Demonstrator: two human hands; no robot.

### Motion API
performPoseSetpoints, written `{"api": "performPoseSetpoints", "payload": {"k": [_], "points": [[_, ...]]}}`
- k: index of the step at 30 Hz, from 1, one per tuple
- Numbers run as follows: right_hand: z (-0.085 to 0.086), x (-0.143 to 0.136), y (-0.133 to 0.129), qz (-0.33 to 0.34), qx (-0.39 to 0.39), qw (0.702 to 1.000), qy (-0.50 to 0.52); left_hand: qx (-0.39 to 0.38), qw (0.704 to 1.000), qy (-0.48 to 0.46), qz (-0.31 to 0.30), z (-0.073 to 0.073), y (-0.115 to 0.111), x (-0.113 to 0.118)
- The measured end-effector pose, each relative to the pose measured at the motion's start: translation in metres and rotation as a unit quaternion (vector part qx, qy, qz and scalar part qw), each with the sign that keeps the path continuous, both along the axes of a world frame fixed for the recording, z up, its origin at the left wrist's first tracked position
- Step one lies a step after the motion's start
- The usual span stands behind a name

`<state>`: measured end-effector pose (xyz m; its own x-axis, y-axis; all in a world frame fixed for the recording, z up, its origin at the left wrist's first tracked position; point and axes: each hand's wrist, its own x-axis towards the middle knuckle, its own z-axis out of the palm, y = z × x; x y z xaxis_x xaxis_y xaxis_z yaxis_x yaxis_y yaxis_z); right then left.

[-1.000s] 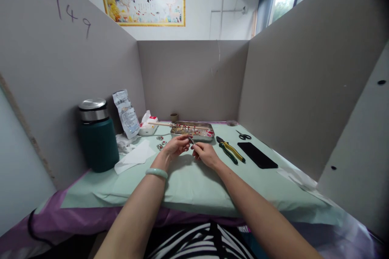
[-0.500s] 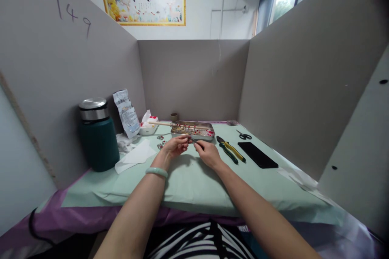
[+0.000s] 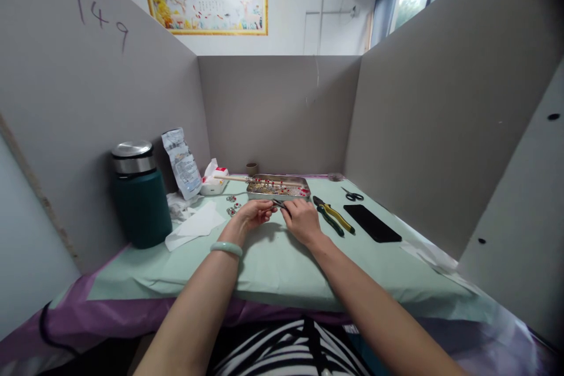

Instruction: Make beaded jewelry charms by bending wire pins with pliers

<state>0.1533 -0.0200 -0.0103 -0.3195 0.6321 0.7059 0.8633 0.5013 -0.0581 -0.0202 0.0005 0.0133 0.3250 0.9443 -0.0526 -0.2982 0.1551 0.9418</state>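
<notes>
My left hand (image 3: pixel 254 214), with a pale green bangle (image 3: pixel 226 248) on its wrist, is closed in a pinch just in front of the metal tray. Whatever lies between its fingertips is too small to name. My right hand (image 3: pixel 303 220) is wrapped round a slim dark tool with a metallic tip (image 3: pixel 279 204); its handle is mostly hidden in the palm. The tool's tip meets the left fingertips. Behind both hands, the tray (image 3: pixel 252 195) holds many small red and gold beads. Several small silver-and-red pieces (image 3: pixel 232 210) lie left of my left hand.
To the right lie green-and-yellow pliers (image 3: pixel 333 215), scissors (image 3: pixel 353 195) and a black phone (image 3: pixel 372 223). On the left stand a dark green flask (image 3: pixel 141 208), a foil pouch (image 3: pixel 181 163), a tissue pack (image 3: pixel 214 185) and white paper (image 3: pixel 196 227). Grey partitions (image 3: pixel 277 111) enclose the table.
My right hand has turned over the tool, its knuckles now higher, and the tool's tip shows more clearly at the left fingertips. The left hand stays nearly still. The view has shifted slightly.
</notes>
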Motion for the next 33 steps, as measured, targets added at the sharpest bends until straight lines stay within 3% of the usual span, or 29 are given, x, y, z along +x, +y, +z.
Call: {"api": "performPoseSetpoints", "payload": {"k": [8, 14, 17, 20, 23, 26, 29, 31, 33], "points": [[-0.002, -0.001, 0.003, -0.029, 0.018, 0.999, -0.038, 0.023, 0.998, 0.059, 0.013, -0.004, 0.002, 0.000], [-0.005, -0.006, 0.003, -0.041, -0.025, 0.999, -0.023, 0.042, 0.994, 0.090, 0.036, -0.005, 0.002, 0.003], [-0.007, -0.005, 0.007, -0.019, -0.054, 0.998, 0.039, 0.047, 0.996, 0.067, 0.033, -0.003, 0.000, 0.004], [-0.006, -0.001, 0.015, 0.026, -0.121, 0.977, 0.172, 0.038, 0.999, 0.028, 0.017, -0.001, -0.002, 0.004], [-0.004, 0.005, 0.021, 0.114, -0.242, 0.903, 0.338, 0.054, 0.998, 0.023, 0.027, 0.000, -0.003, 0.004], [0.000, 0.009, 0.022, 0.212, -0.413, 0.751, 0.470, 0.126, 0.989, 0.044, 0.069, -0.001, -0.004, 0.006], [0.003, 0.012, 0.021, 0.277, -0.549, 0.592, 0.521, 0.196, 0.972, 0.073, 0.107, -0.002, -0.004, 0.009], [0.004, 0.014, 0.021, 0.289, -0.590, 0.530, 0.536, 0.228, 0.961, 0.093, 0.125, -0.002, -0.004, 0.013], [0.005, 0.014, 0.021, 0.283, -0.608, 0.502, 0.546, 0.253, 0.949, 0.120, 0.145, -0.002, -0.003, 0.016]]}}
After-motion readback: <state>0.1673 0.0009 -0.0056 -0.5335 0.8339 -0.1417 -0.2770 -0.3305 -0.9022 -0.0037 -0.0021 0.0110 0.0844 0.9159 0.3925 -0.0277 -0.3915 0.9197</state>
